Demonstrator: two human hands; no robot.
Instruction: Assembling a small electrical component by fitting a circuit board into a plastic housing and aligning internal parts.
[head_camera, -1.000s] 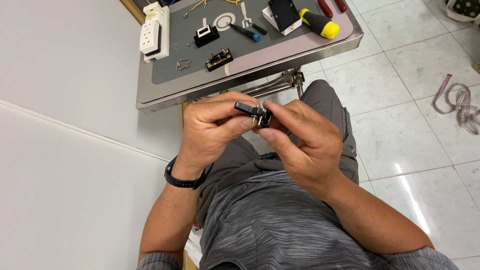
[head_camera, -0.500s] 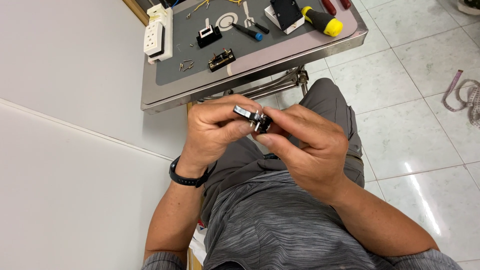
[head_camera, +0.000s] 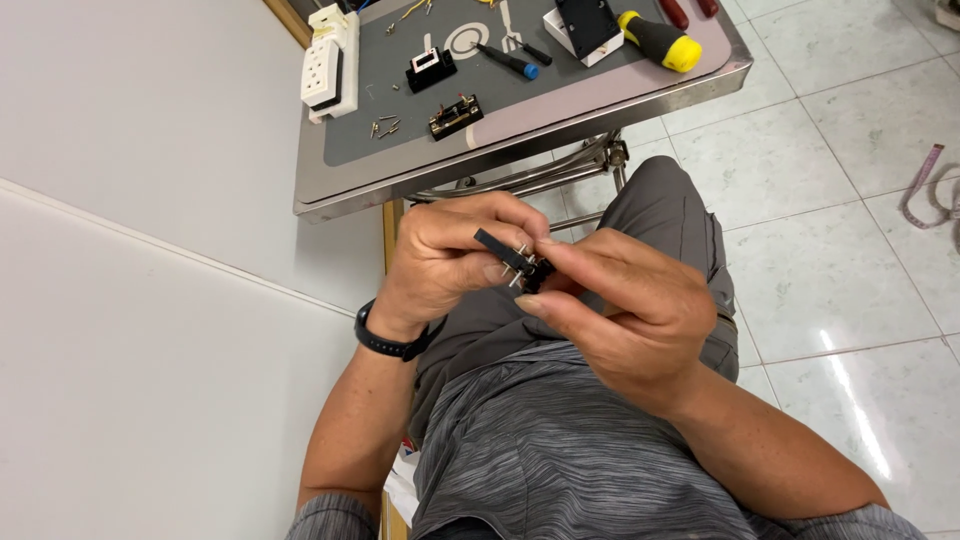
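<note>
Above the lap, both hands pinch a small black part with metal pins (head_camera: 518, 265): left hand (head_camera: 450, 265) on its bar end, right hand (head_camera: 615, 310) fingertips around the pinned body. It looks light, rigid, easily dropped; pins seem bendable. Desk (head_camera: 520, 150) edge lies near ahead, open floor (head_camera: 830, 200) rightward.

Both hands sit close over the lap, near the worktop (head_camera: 520, 150) edge, with open air to the right above the tiled floor (head_camera: 840, 200). To the left, the white wall (head_camera: 130, 150) closes the way. On the far worktop, the white power strip (head_camera: 330, 65), small black parts (head_camera: 457, 117) and yellow-handled screwdriver (head_camera: 657, 40) crowd the grey mat (head_camera: 400, 110); its near strip is bare.
</note>
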